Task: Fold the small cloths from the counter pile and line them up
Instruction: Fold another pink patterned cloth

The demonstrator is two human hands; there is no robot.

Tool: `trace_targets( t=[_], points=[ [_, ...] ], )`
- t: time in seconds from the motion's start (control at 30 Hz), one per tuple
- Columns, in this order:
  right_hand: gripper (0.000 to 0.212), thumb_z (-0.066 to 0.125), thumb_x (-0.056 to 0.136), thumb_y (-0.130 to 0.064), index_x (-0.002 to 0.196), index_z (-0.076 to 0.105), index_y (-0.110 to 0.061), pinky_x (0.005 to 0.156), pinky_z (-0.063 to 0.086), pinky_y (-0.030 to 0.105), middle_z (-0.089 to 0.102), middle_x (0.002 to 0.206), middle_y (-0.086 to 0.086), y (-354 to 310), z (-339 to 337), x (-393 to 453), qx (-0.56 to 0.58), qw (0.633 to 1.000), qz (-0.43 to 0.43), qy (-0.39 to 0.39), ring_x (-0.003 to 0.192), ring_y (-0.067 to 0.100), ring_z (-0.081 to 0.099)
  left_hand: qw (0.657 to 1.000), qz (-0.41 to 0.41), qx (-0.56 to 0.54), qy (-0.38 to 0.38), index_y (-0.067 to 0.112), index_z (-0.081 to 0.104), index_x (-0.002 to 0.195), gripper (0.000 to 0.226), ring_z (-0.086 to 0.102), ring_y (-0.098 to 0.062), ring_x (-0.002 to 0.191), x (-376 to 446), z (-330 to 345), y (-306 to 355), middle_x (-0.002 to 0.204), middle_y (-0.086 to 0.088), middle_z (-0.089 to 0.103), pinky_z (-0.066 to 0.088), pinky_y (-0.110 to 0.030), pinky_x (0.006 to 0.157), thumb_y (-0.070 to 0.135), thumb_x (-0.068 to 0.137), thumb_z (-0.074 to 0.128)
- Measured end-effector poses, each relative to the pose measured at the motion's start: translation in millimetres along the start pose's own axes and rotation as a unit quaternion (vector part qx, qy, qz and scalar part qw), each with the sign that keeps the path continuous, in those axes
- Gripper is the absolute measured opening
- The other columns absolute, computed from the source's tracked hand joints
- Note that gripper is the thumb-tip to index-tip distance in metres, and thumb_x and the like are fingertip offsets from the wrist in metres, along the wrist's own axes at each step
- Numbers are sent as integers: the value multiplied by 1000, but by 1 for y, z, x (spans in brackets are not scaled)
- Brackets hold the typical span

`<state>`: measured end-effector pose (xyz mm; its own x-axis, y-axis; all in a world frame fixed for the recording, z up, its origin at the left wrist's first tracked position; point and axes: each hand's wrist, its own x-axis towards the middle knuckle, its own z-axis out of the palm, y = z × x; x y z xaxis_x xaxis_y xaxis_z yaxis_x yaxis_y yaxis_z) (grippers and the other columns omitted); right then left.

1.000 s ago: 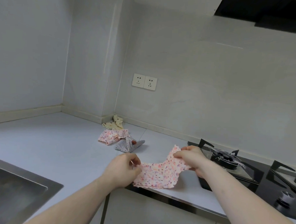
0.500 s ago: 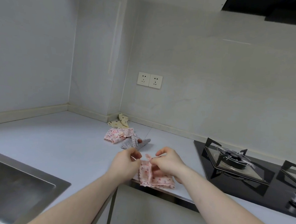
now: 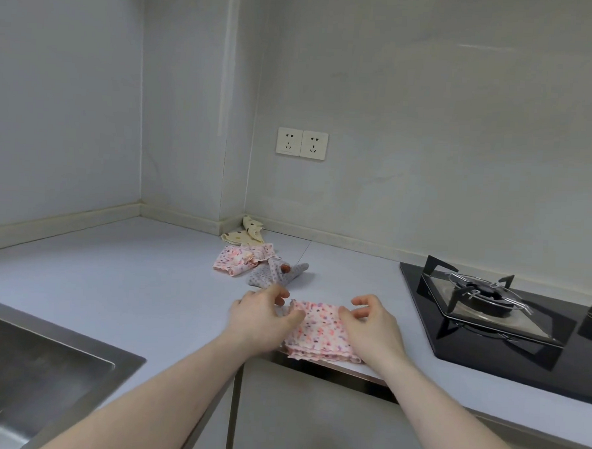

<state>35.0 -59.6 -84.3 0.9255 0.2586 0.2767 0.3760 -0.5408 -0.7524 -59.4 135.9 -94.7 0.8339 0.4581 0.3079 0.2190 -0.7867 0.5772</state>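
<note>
A pink flowered cloth [image 3: 320,332] lies folded in layers at the front edge of the white counter [image 3: 130,284]. My left hand [image 3: 260,317] pinches its left edge between thumb and fingers. My right hand [image 3: 368,326] rests on its right side with the fingers curled and lifted apart. Farther back lies the pile: a second pink flowered cloth [image 3: 239,262], a grey dotted cloth [image 3: 275,274] and a cream dotted cloth [image 3: 246,233] against the wall corner.
A steel sink [image 3: 22,374] is sunk into the counter at the lower left. A black gas hob [image 3: 495,313] with pan supports fills the right side. Two wall sockets [image 3: 302,144] sit above the pile. Cabinet doors run below the counter edge.
The pink cloth was held stretched in the air, then doubled over between both hands. Now it lies folded on the counter, and my right hand has loosened its fingers.
</note>
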Motion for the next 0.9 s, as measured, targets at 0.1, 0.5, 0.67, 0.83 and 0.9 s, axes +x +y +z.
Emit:
trace_targets(
  t=[0.1,0.5,0.67,0.83,0.9],
  points=[
    [35,61,95,-48,123,54,-29,73,51,27,64,94,-18,1,4,-2,-17,1000,-3,-18,82,0,63,1000,-4,19,-23,40,53,133,60,57,-15,121,-2,2,-2,125,18,66,40,-39,107,70,82,56],
    [42,72,88,-22,126,59,-36,75,62,35,67,102,-8,10,-1,3,77,994,-24,-68,83,12,71,991,-32,-110,-65,38,62,128,72,67,-4,90,-1,-5,-1,90,16,69,53,-39,98,48,57,70],
    [38,70,94,-13,119,62,-41,58,55,22,65,109,-3,11,-4,3,141,985,-66,-70,72,12,64,994,-21,-79,-67,42,56,133,72,61,-9,110,-2,-7,3,118,22,62,49,-40,105,67,68,69],
    [30,70,95,-15,117,66,-34,59,52,20,66,111,-7,12,-5,2,152,983,-72,-78,66,7,62,994,-20,-85,-69,40,53,141,68,62,-9,117,-4,-7,2,120,18,65,44,-44,113,60,79,72],
    [19,70,94,-17,107,70,-31,61,54,23,69,108,-9,12,-6,3,157,982,-70,-80,67,9,67,993,-16,-106,-56,42,57,132,61,65,-6,110,-4,-7,1,108,21,67,49,-42,107,55,76,76]
  ],
)
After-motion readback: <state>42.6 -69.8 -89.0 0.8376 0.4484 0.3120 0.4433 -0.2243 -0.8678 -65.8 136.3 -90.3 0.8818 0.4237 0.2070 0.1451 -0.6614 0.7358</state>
